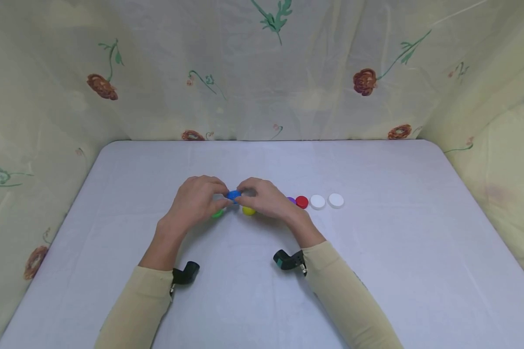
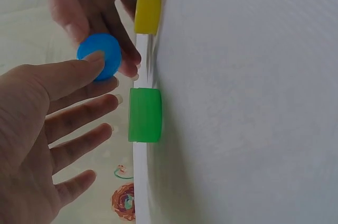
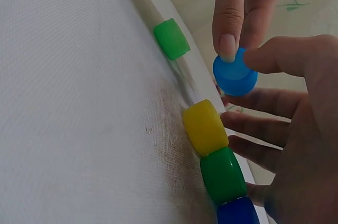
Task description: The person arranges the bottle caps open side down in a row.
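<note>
A light blue bottle cap [image 1: 233, 195] is held up between both hands, clear of the table in the wrist views. My left hand [image 1: 196, 198] pinches it between thumb and index finger, the other fingers spread. From the other side, my right hand [image 1: 266, 196] pinches its edge with thumb and index finger. Below the hands, a light green cap [image 2: 145, 115] stands by itself to the left. A yellow cap [image 3: 206, 127] begins a row on the right, followed by a darker green cap [image 3: 224, 175] and a dark blue cap [image 3: 238, 212].
Further right in the row are a purple cap [image 1: 291, 200], partly hidden by the right hand, a red cap [image 1: 302, 202] and two white caps [image 1: 318, 202]. All rest on a white-covered table [image 1: 397, 252]. A flowered curtain [image 1: 244, 72] hangs behind and along the sides.
</note>
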`<state>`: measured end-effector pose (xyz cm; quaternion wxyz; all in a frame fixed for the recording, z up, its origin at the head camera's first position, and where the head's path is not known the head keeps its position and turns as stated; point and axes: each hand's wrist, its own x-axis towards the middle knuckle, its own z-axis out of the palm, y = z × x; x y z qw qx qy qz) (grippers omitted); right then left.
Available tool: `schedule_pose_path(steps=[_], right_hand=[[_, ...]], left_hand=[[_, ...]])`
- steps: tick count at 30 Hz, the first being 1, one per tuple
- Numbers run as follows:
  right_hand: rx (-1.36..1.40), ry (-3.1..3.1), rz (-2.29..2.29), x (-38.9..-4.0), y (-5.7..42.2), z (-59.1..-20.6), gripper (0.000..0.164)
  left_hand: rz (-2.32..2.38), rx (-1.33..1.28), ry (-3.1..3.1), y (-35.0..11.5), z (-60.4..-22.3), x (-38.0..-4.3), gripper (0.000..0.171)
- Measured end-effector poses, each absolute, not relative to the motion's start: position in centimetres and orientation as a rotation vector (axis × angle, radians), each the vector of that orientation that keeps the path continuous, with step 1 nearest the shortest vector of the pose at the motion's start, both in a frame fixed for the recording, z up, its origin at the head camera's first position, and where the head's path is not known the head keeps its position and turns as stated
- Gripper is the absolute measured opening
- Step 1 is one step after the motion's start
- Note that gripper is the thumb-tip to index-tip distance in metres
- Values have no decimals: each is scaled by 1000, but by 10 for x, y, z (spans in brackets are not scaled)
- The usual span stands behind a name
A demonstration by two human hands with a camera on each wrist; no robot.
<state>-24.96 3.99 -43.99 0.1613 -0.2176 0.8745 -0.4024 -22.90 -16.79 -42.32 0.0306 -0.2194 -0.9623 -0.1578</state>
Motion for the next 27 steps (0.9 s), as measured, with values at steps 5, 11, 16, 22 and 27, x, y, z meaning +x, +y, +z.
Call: schedule_pose_path(steps=[5,11,16,22,27], right_hand=[[-645,2510,-1136,-251,40,-442,33],[-761,2604,-1091,-253,38,-445,34],[-828,2697,-1038,-252,38,-441,36],[-917,2781,-931,-249,39,-436,38],[-983,2818,-884,-248,38,-436,38]], left_hand=[[-499,-677,-2965,-168,-424,-229,17],[-559,-666,-2977,-168,-422,-228,20],[-593,-627,-3025,-167,-422,-229,24],[-612,-569,-3081,-167,-422,-231,29],[-748,-478,-3141,-168,-421,-231,32]])
